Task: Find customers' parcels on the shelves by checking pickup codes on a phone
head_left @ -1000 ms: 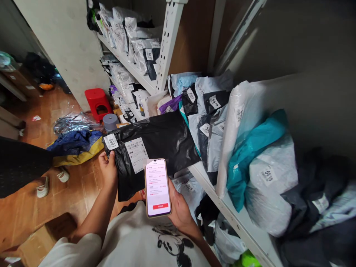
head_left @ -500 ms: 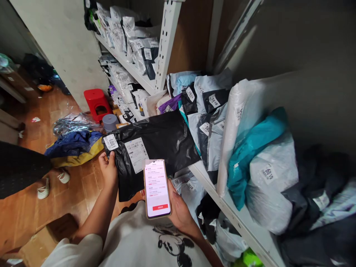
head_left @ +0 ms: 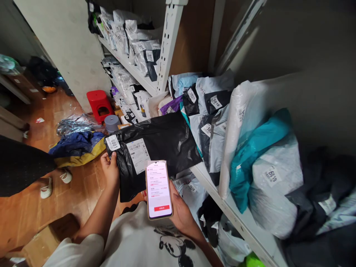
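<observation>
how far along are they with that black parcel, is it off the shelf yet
Done: the black parcel labelled 6001 is pulled out, label up. In hand: the left hand grips its corner while the right hand holds a lit phone beside its label. Left: its far end seems to rest on the shelf edge.

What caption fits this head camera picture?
Left hand holds a black parcel labelled 6001; right hand holds a phone.

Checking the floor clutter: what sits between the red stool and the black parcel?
A grey cylinder stands there, beside the red stool and behind the labelled corner of the black parcel, in the head view.
</observation>
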`<state>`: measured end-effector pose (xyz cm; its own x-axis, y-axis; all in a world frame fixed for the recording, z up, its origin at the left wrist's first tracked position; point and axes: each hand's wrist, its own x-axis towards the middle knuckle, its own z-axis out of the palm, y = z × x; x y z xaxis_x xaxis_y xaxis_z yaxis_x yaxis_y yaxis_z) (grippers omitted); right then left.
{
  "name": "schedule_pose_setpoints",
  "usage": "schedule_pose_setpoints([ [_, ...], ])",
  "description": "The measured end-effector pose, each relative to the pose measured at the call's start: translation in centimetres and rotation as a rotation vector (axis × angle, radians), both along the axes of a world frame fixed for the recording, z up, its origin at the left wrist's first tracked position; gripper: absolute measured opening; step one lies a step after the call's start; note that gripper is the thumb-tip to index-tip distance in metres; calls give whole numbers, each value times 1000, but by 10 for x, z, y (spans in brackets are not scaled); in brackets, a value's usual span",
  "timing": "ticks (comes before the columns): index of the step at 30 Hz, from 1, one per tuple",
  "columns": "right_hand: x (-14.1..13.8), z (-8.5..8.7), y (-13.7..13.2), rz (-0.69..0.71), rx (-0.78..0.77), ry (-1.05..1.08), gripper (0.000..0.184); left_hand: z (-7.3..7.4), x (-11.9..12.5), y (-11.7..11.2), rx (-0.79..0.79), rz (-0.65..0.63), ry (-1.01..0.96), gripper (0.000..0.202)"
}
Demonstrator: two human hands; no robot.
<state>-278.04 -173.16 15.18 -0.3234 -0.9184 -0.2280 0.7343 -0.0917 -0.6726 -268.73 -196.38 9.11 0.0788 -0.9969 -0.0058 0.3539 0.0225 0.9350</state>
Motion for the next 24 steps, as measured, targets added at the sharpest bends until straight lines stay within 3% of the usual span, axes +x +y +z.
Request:
schedule_pose_setpoints([
  [5, -2, 2, 2, 46, -19, -32, 70, 1, 0, 0, 4, -4, -6, 47],
  [10, -2, 6, 4, 31, 20, -36, 79, 2, 0, 0, 4, 11, -23, 50],
  [14, -2, 9, 6, 15, 90, 39, 83, 2, 0, 0, 9, 15, -43, 50],
  [24, -2, 9, 6, 26, 78, 198, 85, 3, 0, 0, 3, 9, -41, 50],
])
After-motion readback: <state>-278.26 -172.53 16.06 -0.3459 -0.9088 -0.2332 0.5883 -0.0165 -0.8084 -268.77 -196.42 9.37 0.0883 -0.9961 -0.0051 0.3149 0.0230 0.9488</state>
